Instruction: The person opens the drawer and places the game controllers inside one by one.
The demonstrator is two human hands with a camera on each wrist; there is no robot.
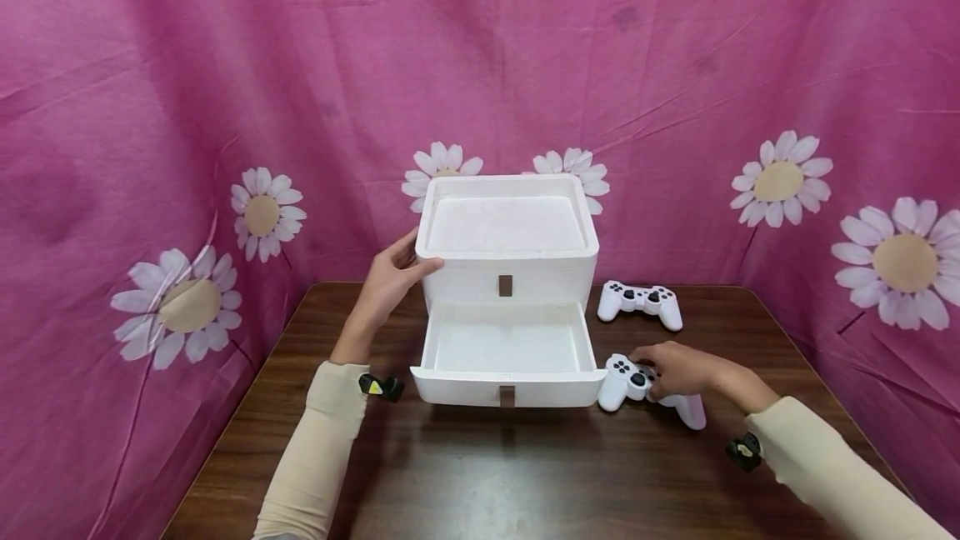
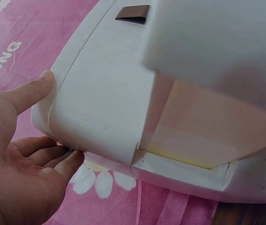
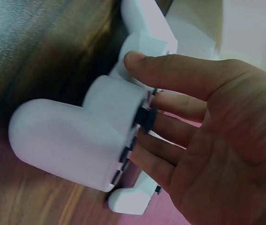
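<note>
Beside the white drawer unit [image 1: 467, 280], right hand [image 1: 684, 370]: fingers clamped on nearer controller [image 1: 618, 387]. Left hand [image 1: 384, 283]: fingers clamped on unit's side.

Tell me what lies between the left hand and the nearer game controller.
The white two-drawer unit, its lower drawer pulled out; the head view shows it.

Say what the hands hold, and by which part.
The right hand grips the nearer white game controller by its middle; the left hand holds the two-drawer unit by its upper left corner.
</note>
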